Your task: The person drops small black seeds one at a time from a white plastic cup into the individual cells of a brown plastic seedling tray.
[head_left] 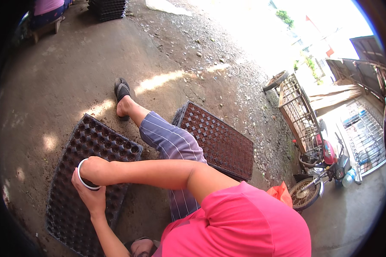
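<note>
Cupping from outside, left fingers (77, 181) hold a white-rimmed bowl (89, 185).

Beneath the worker's left hand (89, 198) and right hand (94, 170): a black tray (112, 132), patterned with a regular grid of round cells. At both hands: a white-rimmed bowl (79, 168). To their right: grey-blue trousers (171, 135), white-striped; a bright pink shirt (253, 218); a reddish-brown filled tray (199, 128), partly latticed in grey. Farthest right: an orange bag (281, 193); a motorcycle (328, 152), red and black.
</note>
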`<state>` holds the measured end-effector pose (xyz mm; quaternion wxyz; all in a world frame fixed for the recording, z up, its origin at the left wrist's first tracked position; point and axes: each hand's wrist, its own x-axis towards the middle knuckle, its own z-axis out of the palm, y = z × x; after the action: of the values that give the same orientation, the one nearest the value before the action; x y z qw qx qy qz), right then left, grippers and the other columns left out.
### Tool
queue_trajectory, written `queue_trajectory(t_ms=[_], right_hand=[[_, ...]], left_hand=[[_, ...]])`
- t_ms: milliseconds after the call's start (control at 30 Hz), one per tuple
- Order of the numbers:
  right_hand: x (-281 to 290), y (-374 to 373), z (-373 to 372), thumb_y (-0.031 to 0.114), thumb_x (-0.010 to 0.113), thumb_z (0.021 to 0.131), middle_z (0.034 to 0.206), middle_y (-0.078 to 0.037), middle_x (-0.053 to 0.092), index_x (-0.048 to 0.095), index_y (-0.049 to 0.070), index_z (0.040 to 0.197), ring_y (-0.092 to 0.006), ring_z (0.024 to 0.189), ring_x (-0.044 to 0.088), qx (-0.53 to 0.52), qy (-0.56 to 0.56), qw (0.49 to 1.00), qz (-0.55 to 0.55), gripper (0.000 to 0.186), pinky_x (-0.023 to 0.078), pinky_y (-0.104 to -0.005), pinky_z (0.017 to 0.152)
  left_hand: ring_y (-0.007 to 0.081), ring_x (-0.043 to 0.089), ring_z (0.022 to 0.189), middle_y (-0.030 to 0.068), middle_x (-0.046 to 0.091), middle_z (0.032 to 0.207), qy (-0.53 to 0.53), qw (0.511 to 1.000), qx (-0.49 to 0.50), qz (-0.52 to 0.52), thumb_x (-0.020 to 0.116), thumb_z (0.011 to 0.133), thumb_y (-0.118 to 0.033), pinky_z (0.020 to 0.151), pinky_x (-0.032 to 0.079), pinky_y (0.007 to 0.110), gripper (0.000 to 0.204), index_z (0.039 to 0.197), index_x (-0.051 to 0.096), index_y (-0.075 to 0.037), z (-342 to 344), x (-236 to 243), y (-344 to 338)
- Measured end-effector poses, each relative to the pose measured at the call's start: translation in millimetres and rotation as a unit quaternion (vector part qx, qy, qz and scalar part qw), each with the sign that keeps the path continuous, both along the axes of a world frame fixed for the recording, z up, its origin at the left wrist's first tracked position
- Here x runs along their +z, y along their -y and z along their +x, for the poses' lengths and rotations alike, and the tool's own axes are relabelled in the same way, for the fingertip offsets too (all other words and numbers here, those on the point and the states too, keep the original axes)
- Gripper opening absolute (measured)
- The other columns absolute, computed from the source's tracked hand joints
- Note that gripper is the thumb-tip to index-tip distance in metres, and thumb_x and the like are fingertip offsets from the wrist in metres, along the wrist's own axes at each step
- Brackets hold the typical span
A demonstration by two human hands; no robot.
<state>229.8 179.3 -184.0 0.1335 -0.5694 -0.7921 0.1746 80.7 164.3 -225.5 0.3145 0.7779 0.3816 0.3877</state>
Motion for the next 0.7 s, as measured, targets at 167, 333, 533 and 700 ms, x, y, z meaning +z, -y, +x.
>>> queue_trajectory(t_ms=[167, 333, 533, 700], right_hand=[[29, -3, 3, 0.011, 0.074, 0.069, 0.075, -0.014, 0.072, 0.073, 0.009, 0.070, -0.0334, 0.076, 0.073, -0.001, 0.011, 1.000, -0.018, 0.003, 0.057, -0.0428, 0.068], [40, -17, 48, 0.008, 0.071, 0.070, 0.079, -0.013, 0.075, 0.079, 0.009, 0.082, -0.0328, 0.076, 0.074, -0.096, -0.104, 0.990, 0.006, 0.014, 0.059, -0.0429, 0.071], [26, -19, 107, 0.008, 0.075, 0.071, 0.083, -0.012, 0.076, 0.079, 0.008, 0.087, -0.0292, 0.082, 0.075, -0.185, -0.138, 0.973, -0.023, 0.016, 0.059, -0.0391, 0.077], [3, -18, 119, 0.008, 0.077, 0.070, 0.084, -0.011, 0.077, 0.080, 0.007, 0.087, -0.0287, 0.081, 0.075, -0.207, -0.142, 0.967, -0.052, 0.017, 0.059, -0.0383, 0.076]], left_hand=[[0.0415, 0.045, 0.138, 0.0208, 0.047, 0.146, 0.009, 1.000, 0.012, 0.014, 0.085, 0.070, -0.001, 0.117, 0.037, 0.051, 0.097, 0.153, 0.035, -0.003, 1, 10, -2], [0.0428, 0.045, 0.138, 0.0223, 0.045, 0.147, -0.009, 0.999, 0.033, 0.034, 0.088, 0.069, -0.001, 0.116, 0.036, 0.052, 0.101, 0.154, 0.033, -0.003, -12, -3, -10], [0.0411, 0.047, 0.136, 0.0216, 0.047, 0.145, 0.011, 0.998, 0.062, 0.022, 0.087, 0.068, 0.001, 0.117, 0.036, 0.051, 0.099, 0.154, 0.037, -0.002, -28, -3, -17], [0.0400, 0.046, 0.138, 0.0204, 0.046, 0.147, 0.015, 0.997, 0.075, -0.002, 0.087, 0.067, 0.005, 0.119, 0.035, 0.050, 0.101, 0.154, 0.036, -0.002, -34, -3, -23]])
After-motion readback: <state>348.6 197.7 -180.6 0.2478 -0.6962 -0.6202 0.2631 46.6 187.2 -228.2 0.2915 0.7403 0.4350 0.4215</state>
